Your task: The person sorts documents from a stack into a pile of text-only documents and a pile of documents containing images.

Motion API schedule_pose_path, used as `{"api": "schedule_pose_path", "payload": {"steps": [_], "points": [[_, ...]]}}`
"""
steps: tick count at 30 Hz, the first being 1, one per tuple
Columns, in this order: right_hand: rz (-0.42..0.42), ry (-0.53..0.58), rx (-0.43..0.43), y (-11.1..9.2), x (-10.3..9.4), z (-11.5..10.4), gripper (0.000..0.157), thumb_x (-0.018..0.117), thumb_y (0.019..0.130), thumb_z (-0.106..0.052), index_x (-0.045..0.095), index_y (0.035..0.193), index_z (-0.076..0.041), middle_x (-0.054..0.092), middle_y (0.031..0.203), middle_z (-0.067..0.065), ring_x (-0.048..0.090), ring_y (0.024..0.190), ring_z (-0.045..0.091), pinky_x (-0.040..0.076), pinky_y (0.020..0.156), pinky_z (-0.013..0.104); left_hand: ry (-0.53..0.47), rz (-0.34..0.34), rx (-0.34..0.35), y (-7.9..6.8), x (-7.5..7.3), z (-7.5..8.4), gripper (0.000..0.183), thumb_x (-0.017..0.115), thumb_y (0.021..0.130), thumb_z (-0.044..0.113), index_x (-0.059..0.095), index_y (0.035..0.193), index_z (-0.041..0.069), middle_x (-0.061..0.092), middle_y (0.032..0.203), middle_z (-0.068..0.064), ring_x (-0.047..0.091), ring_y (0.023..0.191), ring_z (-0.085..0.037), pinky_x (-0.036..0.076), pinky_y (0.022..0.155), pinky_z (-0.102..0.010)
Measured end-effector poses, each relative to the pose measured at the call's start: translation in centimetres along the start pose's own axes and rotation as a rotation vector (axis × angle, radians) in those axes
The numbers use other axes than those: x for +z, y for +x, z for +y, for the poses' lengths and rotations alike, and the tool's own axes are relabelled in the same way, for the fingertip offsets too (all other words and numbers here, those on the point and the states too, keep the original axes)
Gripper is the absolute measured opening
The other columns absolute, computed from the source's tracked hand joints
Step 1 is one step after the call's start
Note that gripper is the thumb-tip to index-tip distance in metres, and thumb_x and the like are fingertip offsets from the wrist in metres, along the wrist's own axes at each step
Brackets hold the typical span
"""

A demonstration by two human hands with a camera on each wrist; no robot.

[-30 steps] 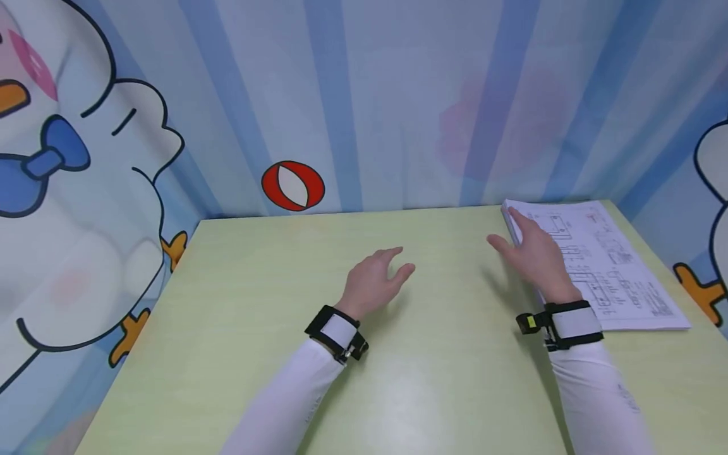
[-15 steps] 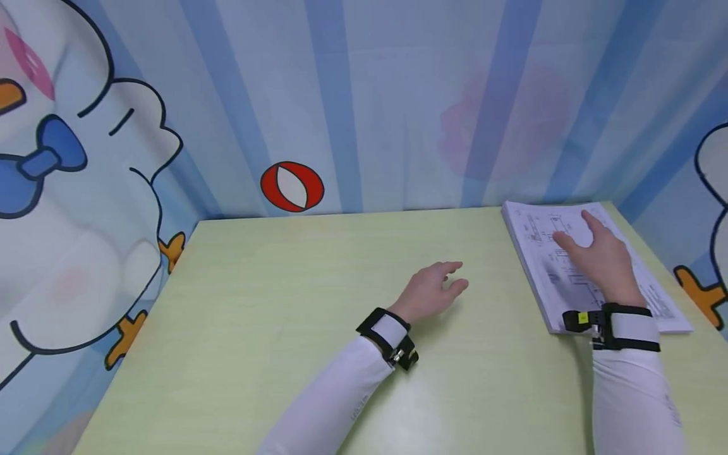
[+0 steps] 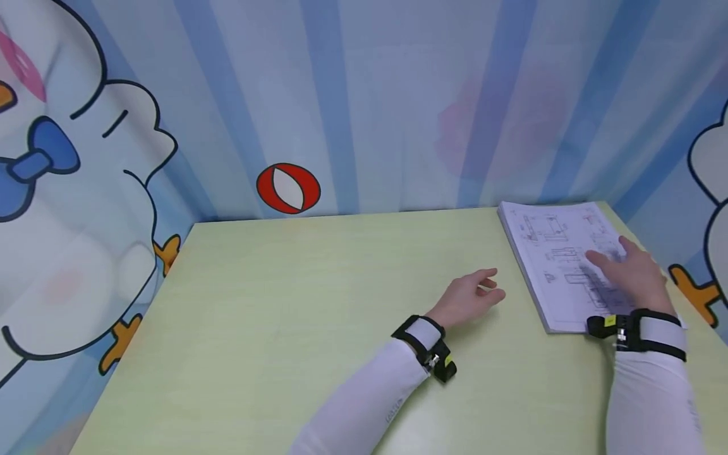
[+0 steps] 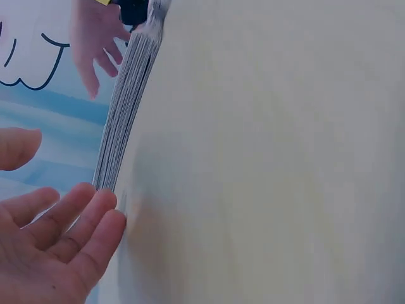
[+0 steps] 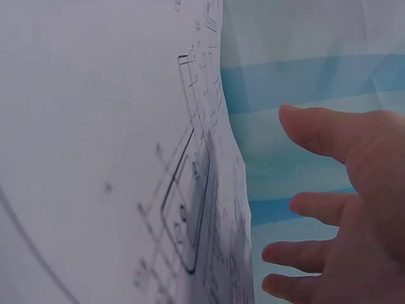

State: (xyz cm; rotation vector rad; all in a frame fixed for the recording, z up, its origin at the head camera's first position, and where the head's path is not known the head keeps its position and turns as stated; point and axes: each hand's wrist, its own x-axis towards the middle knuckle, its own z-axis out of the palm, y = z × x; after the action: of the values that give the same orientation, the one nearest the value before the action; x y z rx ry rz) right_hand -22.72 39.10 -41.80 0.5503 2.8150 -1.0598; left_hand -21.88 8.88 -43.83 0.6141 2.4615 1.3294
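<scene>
A thick stack of white paper (image 3: 537,265) printed with technical drawings lies at the table's back right corner. Over its right side is my right hand (image 3: 637,272), thumb and fingers spread, holding nothing. The right wrist view has this hand (image 5: 354,202) beside the printed sheet (image 5: 95,126), fingers apart. My left hand (image 3: 466,297) is above the table just left of the stack, fingers relaxed and slightly bent, holding nothing. In the left wrist view the layered page edges (image 4: 126,107) rise beyond the left fingers (image 4: 95,253).
The pale yellow-green table (image 3: 284,316) reaches a striped blue cloth backdrop (image 3: 387,114) at its far edge. A cartoon figure (image 3: 74,221) is printed on the left cloth, and a red-and-white ball (image 3: 288,188) on the back one. Black straps with small cameras (image 3: 438,363) sit on both wrists.
Both hands have moved right: the right from the stack's left edge across to its right side, the left from mid-table to near the stack. The stack appears unmoved.
</scene>
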Motion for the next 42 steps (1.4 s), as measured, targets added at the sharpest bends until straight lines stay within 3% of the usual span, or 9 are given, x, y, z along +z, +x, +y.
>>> {"api": "schedule_pose_path", "payload": {"steps": [5, 12, 19, 26, 30, 33, 38, 42], "points": [[-0.062, -0.009, 0.041, 0.5, 0.2, 1.2, 0.108, 0.035, 0.082, -0.072, -0.009, 0.145, 0.003, -0.002, 0.147, 0.042, 0.008, 0.129, 0.062, 0.016, 0.100, 0.073, -0.124, -0.041, -0.058, 0.5, 2.0, 0.6, 0.052, 0.057, 0.090, 0.038, 0.047, 0.138, 0.020, 0.064, 0.121, 0.001, 0.062, 0.107, -0.011, 0.051, 0.088, -0.025], [-0.069, -0.035, 0.048, 0.4, 0.1, 1.2, 0.101, 0.031, 0.086, -0.069, -0.004, 0.146, 0.005, 0.001, 0.146, 0.043, 0.010, 0.129, 0.062, 0.016, 0.100, 0.073, -0.236, -0.124, -0.080, 1.3, 3.8, 1.8, 0.054, 0.056, 0.090, 0.039, 0.045, 0.139, 0.019, 0.059, 0.130, 0.002, 0.059, 0.113, -0.010, 0.051, 0.091, -0.025], [-0.088, -0.074, 0.038, 0.0, 0.4, 0.9, 0.097, 0.031, 0.088, -0.065, 0.002, 0.145, 0.008, 0.006, 0.145, 0.043, 0.016, 0.126, 0.062, 0.018, 0.100, 0.072, -0.331, -0.138, -0.098, 1.7, 4.7, 2.2, 0.052, 0.055, 0.092, 0.034, 0.045, 0.139, 0.014, 0.060, 0.130, 0.000, 0.061, 0.107, -0.007, 0.054, 0.084, -0.024], [-0.088, -0.049, 0.054, -0.3, 0.3, 0.8, 0.095, 0.031, 0.088, -0.065, 0.005, 0.146, 0.005, 0.008, 0.146, 0.041, 0.015, 0.128, 0.061, 0.018, 0.100, 0.072, -0.321, -0.136, -0.107, 2.0, 4.8, 2.3, 0.051, 0.054, 0.092, 0.035, 0.046, 0.138, 0.016, 0.054, 0.137, 0.003, 0.064, 0.098, -0.009, 0.054, 0.083, -0.025], [-0.089, -0.068, 0.027, -0.2, 0.5, 0.6, 0.095, 0.031, 0.088, -0.066, 0.009, 0.146, 0.007, 0.012, 0.145, 0.042, 0.014, 0.127, 0.062, 0.018, 0.099, 0.073, -0.299, -0.092, -0.142, 2.4, 4.9, 2.4, 0.050, 0.053, 0.092, 0.037, 0.049, 0.136, 0.016, 0.057, 0.134, 0.001, 0.067, 0.086, -0.013, 0.053, 0.084, -0.027], [-0.093, -0.088, 0.010, -0.1, 0.6, 0.5, 0.095, 0.030, 0.088, -0.065, 0.010, 0.145, 0.008, 0.014, 0.144, 0.043, 0.016, 0.126, 0.062, 0.020, 0.099, 0.072, -0.314, -0.040, -0.173, 2.6, 5.0, 2.6, 0.046, 0.055, 0.091, 0.034, 0.054, 0.132, 0.014, 0.065, 0.123, -0.003, 0.066, 0.080, -0.015, 0.052, 0.080, -0.027], [-0.091, -0.092, 0.007, 0.0, 0.6, 0.4, 0.093, 0.030, 0.088, -0.064, 0.013, 0.145, 0.008, 0.016, 0.143, 0.043, 0.018, 0.126, 0.061, 0.021, 0.099, 0.071, -0.378, 0.064, -0.223, 3.1, 5.5, 3.1, 0.036, 0.060, 0.089, 0.025, 0.064, 0.121, 0.010, 0.071, 0.100, -0.003, 0.063, 0.073, -0.014, 0.051, 0.071, -0.025], [-0.086, -0.090, 0.018, -0.1, 0.5, 0.3, 0.091, 0.030, 0.089, -0.063, 0.014, 0.146, 0.007, 0.017, 0.143, 0.043, 0.017, 0.127, 0.061, 0.021, 0.100, 0.071, -0.464, 0.134, -0.275, 3.6, 5.9, 3.5, 0.034, 0.063, 0.086, 0.019, 0.066, 0.117, 0.004, 0.072, 0.095, -0.006, 0.065, 0.072, -0.015, 0.053, 0.071, -0.027]]}}
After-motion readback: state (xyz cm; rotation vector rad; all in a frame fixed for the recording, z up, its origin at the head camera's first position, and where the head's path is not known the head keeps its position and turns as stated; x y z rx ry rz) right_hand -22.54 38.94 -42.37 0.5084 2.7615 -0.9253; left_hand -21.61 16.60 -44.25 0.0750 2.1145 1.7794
